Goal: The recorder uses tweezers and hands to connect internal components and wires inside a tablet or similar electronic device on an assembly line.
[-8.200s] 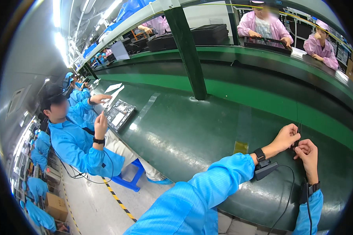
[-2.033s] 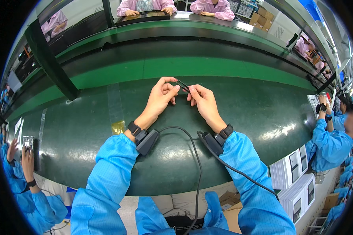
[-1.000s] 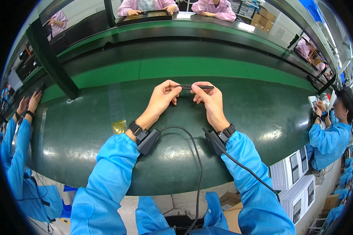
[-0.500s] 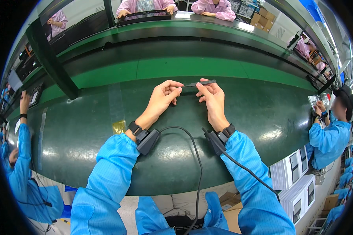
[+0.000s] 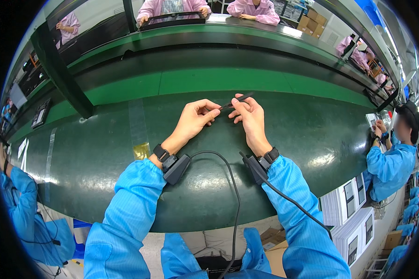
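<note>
Above the dark green tabletop (image 5: 209, 186), a pair of slim black tweezers (image 5: 247, 96) is held slanting, thin tip to the left and wider end up to the right. My right hand (image 5: 252, 122) pinches the body between thumb and fingers, the other fingers loosely curled. At the thin tip, the thumb and forefinger of my left hand (image 5: 194, 120) are pressed together. Whether anything else is between those fingers is too small to see. Both wrists wear black strapped devices, each with a cable.
A green conveyor belt (image 5: 219, 80) runs beyond the table, with a dark post (image 5: 63, 74) at left. Yellow tape (image 5: 141, 150) sticks near my left wrist. Blue-sleeved co-workers sit at both sides; people in pink work opposite. White trays (image 5: 354, 232) are stacked at lower right.
The tweezers have gone from nearly level to a steeper slant, and my hands have come slightly closer together. The co-worker at left has drawn an arm back from the belt.
</note>
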A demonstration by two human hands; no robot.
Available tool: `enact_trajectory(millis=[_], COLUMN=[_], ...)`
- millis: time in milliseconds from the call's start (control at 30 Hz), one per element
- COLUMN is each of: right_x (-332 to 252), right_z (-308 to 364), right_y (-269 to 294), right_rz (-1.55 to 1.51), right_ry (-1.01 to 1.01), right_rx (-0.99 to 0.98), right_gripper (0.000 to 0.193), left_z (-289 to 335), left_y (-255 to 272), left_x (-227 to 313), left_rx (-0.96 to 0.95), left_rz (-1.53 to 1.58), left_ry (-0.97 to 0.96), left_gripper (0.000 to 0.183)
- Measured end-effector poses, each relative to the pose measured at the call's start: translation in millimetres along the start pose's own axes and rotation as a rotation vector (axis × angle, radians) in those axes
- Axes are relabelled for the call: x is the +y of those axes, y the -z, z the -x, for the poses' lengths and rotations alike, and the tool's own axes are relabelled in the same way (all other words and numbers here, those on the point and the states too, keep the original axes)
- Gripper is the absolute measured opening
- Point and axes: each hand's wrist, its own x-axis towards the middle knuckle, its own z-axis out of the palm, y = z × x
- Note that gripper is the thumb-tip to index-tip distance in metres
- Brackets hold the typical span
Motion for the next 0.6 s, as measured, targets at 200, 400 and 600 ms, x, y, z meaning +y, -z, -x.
enact_trajectory(millis=[200,400,600], right_x=[-2.7,0.2,-6.1], right_z=[-0.1,-1.6,1.2], right_y=[1.8,2.5,-0.5], right_rz=[-0.012,-0.006,0.01], right_ry=[-0.015,-0.02,-0.069], right_rx=[-0.023,-0.049,-0.015], right_gripper=[0.034,0.036,0.034], left_z=[1.0,1.9,2.4], left_y=[-1.4,0.2,-0.3], left_x=[4.5,3.4,3.0], left_rx=[-0.012,-0.007,0.0], left_rz=[-0.057,-0.111,-0.132], left_ry=[0.02,-0.008,-0.01], left_gripper=[0.013,0.012,0.013])
